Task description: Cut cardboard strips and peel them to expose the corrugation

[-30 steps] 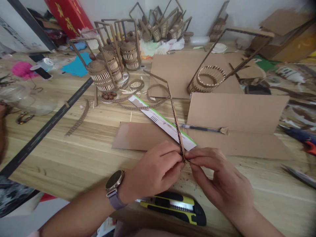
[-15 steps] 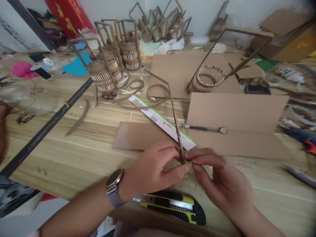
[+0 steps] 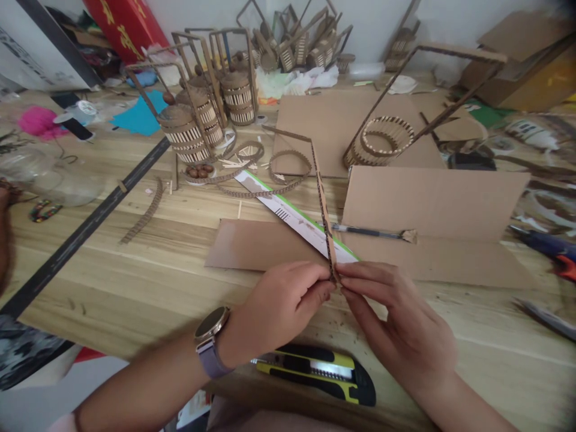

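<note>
A long, narrow strip of corrugated cardboard (image 3: 323,201), bent near its far end, runs away from me over the table. Its near end is pinched between the thumb and fingers of my left hand (image 3: 288,306). From the other side, the fingertips of my right hand (image 3: 400,318) close on the same end. A watch (image 3: 212,324) sits on my left wrist. Under the strip lie a white paper strip with a green edge (image 3: 292,216) and a flat cardboard piece (image 3: 252,246). A yellow and black utility knife (image 3: 315,372) rests just below my hands.
Small basket-like lanterns (image 3: 184,132) with tall handles stand at the back left. A handled open basket (image 3: 378,141) is behind a folded cardboard sheet (image 3: 432,204). A brush (image 3: 373,232) lies on that sheet. Pliers-like tool handles (image 3: 546,246) are at the right edge.
My left thumb and fingers have drawn in tighter on the strip's near end. My right fingertips have moved up against it. The utility knife lies where it was.
</note>
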Demonstrator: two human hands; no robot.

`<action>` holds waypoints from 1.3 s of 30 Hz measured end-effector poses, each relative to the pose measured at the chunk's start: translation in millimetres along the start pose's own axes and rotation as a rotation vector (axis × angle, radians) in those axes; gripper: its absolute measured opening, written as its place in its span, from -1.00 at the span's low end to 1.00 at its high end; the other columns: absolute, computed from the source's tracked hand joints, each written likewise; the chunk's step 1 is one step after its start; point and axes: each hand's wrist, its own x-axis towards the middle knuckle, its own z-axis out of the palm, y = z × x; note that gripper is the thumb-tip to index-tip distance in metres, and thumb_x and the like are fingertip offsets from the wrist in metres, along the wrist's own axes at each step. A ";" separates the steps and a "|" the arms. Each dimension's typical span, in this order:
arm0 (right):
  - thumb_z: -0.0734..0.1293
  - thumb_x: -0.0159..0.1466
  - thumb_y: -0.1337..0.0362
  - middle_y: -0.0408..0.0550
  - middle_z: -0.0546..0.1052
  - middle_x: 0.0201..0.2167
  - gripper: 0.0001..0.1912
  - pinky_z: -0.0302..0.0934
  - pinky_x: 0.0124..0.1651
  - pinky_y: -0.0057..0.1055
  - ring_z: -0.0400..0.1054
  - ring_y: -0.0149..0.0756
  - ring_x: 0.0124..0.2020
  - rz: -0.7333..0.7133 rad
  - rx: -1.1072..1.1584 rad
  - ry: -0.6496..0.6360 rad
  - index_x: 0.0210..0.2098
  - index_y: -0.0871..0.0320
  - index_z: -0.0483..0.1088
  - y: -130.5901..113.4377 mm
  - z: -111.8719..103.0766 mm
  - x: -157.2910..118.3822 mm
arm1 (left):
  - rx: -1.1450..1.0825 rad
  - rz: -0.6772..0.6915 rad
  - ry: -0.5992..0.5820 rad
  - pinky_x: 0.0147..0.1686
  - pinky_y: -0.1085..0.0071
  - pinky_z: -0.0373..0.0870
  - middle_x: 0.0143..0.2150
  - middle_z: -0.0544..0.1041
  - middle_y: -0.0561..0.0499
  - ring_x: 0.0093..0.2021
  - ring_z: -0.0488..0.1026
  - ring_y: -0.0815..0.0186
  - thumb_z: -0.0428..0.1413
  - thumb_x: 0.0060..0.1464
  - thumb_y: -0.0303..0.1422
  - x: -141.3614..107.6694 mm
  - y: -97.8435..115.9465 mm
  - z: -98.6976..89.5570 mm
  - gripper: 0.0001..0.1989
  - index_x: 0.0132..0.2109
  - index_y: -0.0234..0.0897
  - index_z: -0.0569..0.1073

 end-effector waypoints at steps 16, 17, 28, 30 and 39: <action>0.35 0.24 0.50 -0.14 0.65 -0.23 -0.70 0.40 -0.10 -0.16 0.55 -0.20 -0.18 0.042 0.012 0.054 -0.14 -0.02 0.38 -1.4 0.4 0.5 | -0.026 -0.074 0.010 -0.32 0.50 0.37 -0.40 0.55 0.11 -0.41 0.46 0.39 0.07 0.28 -0.47 -3.2 8.7 -1.7 -0.89 -0.23 -0.25 0.46; 0.35 0.24 0.50 -0.14 0.64 -0.24 -0.71 0.40 -0.10 -0.17 0.55 -0.21 -0.18 0.052 0.029 0.056 -0.14 -0.01 0.38 -0.9 1.4 0.1 | -0.026 -0.069 0.007 -0.31 0.49 0.37 -0.39 0.54 0.11 -0.40 0.46 0.39 0.07 0.28 -0.47 -3.4 8.5 -1.9 -0.89 -0.24 -0.25 0.46; 0.30 0.28 0.50 -0.11 0.59 -0.24 -0.74 0.40 -0.07 -0.18 0.48 -0.24 -0.11 0.236 0.278 0.098 -0.14 0.02 0.35 4.5 4.7 -11.9 | -0.093 -0.022 -0.014 -0.31 0.49 0.36 -0.33 0.58 0.06 -0.35 0.48 0.37 0.05 0.27 -0.49 -2.2 5.7 -2.3 -0.88 -0.13 -0.30 0.49; 0.31 0.27 0.51 -0.11 0.60 -0.23 -0.71 0.40 -0.06 -0.17 0.48 -0.24 -0.10 0.199 0.256 0.091 -0.12 0.01 0.35 3.4 4.8 -10.4 | -0.169 -0.076 -0.033 -0.35 0.51 0.35 -0.34 0.58 0.06 -0.36 0.48 0.38 0.10 0.25 -0.44 -1.3 6.5 -3.5 -0.91 -0.14 -0.30 0.49; 0.31 0.28 0.48 -0.06 0.64 -0.13 -0.78 0.35 -0.08 -0.17 0.50 -0.20 -0.05 -0.012 -0.028 0.012 -0.19 0.03 0.32 -4.2 1.1 -0.5 | -0.320 -0.177 -0.023 -0.36 0.55 0.33 -0.29 0.62 0.07 -0.30 0.53 0.38 0.07 0.30 -0.34 -0.2 5.9 -2.1 -0.86 -0.15 -0.27 0.51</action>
